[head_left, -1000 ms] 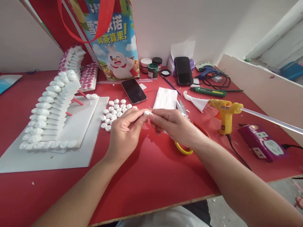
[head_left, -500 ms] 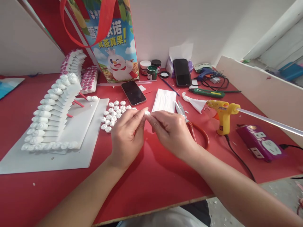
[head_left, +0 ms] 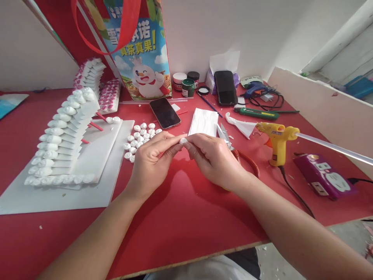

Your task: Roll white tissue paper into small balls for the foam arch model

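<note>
At the lower part of the frame the two forearms come in over the red table (head_left: pixel 180 217) and meet at the centre. The left hand (head_left: pixel 148 163) and the right hand (head_left: pixel 214 159) are both almost closed, and their fingertips pinch together one small white roll (head_left: pixel 183 140), which is held a little above the table, just above the middle of the picture. The other fingers of each hand are curled in.

Just behind the right hand lie the scissors (head_left: pixel 247 161) with red handles, partly hidden by it. To the right of them stands the yellow glue gun (head_left: pixel 276 142), and further right lies a purple power strip (head_left: pixel 323 177).

Left of the hands, near the left fingers, there is a heap of white rolled pieces (head_left: pixel 140 136). At the left of the frame a white board (head_left: pixel 96 186) carries a stepped white model (head_left: pixel 64 132), with more rolls along its edges.

Behind the hands lie a folded white sheet (head_left: pixel 204 121) and a dark phone (head_left: pixel 164 112). At the top, against the wall, stand a colourful bag (head_left: pixel 140 54), some paint jars (head_left: pixel 188 86) and a second phone (head_left: pixel 225 87).
</note>
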A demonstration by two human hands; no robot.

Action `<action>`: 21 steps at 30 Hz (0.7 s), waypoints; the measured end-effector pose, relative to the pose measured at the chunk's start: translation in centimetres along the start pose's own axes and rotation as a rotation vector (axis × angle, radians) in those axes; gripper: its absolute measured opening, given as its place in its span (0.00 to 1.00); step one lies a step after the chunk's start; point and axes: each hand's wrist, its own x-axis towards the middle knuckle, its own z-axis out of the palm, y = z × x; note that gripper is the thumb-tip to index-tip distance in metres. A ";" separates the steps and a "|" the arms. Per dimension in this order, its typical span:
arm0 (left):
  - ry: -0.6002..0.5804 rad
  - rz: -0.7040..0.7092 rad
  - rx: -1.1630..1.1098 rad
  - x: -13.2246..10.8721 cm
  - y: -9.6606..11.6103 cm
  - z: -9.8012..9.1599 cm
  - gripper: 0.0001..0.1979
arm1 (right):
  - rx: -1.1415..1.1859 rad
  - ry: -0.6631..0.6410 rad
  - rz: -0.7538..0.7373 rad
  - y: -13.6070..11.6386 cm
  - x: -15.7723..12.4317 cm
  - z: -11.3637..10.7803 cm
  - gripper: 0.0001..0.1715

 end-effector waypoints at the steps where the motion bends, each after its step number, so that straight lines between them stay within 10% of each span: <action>1: 0.016 0.028 0.040 -0.1 0.1 0.1 0.10 | -0.005 0.004 0.021 -0.1 0.0 0.2 0.15; 9: 0.150 0.096 0.203 -0.4 0.8 1.4 0.10 | -0.044 0.120 0.121 -1.1 -0.1 1.4 0.17; 16: 0.132 -0.053 0.131 -0.2 0.6 0.7 0.08 | 1.063 -0.139 0.658 0.0 1.3 -1.6 0.29; 21: 0.109 -0.056 0.126 -0.2 0.5 0.7 0.07 | 1.201 -0.250 0.703 0.5 1.2 -1.4 0.18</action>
